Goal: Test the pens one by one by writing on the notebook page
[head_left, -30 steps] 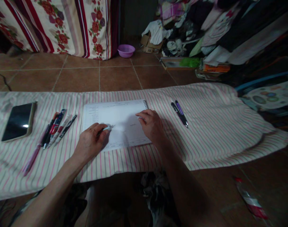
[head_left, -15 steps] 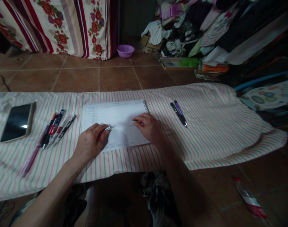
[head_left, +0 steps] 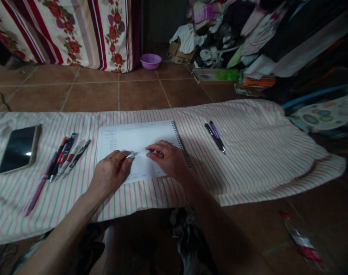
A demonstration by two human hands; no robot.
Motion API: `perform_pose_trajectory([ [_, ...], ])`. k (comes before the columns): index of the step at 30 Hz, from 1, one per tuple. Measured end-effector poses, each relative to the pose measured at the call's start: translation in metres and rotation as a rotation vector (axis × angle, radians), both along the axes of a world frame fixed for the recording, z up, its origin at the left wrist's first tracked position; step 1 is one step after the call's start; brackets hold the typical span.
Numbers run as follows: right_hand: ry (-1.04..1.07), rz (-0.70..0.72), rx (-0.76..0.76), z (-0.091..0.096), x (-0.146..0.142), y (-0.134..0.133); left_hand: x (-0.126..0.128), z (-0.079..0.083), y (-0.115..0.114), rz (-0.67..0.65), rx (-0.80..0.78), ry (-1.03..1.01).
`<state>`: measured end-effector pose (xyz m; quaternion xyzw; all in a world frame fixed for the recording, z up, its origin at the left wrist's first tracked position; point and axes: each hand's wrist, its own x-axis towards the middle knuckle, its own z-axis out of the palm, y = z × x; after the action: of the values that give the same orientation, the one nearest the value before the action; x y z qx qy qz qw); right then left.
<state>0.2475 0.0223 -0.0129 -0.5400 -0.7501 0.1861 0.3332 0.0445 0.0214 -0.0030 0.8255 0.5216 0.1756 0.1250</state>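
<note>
A spiral-bound notebook (head_left: 145,133) lies on the striped cloth, its page mostly blank with printed lines at the left and top edges. On its lower left side rests my left hand (head_left: 112,166), closed on a pen (head_left: 131,155) whose silvery tip points right. Over the page's right half, my right hand (head_left: 166,156) hovers or rests with thumb and forefinger slightly apart near the pen's tip; nothing shows between them. Right of the notebook lie a black pen (head_left: 214,137) and a purple pen (head_left: 216,131).
At the left are a phone (head_left: 18,149), several pens (head_left: 65,156) and a long pink pen (head_left: 38,191). The striped cloth (head_left: 262,152) extends right. Beyond it on the tiled floor stands a purple basin (head_left: 151,61); a bottle (head_left: 302,242) lies at lower right.
My right hand has moved left across the page toward the pen's tip, uncovering more of the spiral binding. My left hand keeps its place with the pen.
</note>
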Motion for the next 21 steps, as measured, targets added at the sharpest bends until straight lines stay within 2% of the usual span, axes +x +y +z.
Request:
perform_pose_trajectory([
  [8, 0.111, -0.002, -0.037, -0.003, -0.020, -0.004, 0.000, -0.001, -0.001, -0.032, 0.027, 0.021],
  [14, 0.032, 0.051, 0.007, -0.007, -0.028, -0.007, -0.002, -0.001, -0.002, -0.036, 0.040, 0.003],
  [21, 0.060, 0.106, 0.047, -0.011, -0.029, -0.006, -0.002, -0.003, -0.002, -0.048, 0.055, 0.012],
])
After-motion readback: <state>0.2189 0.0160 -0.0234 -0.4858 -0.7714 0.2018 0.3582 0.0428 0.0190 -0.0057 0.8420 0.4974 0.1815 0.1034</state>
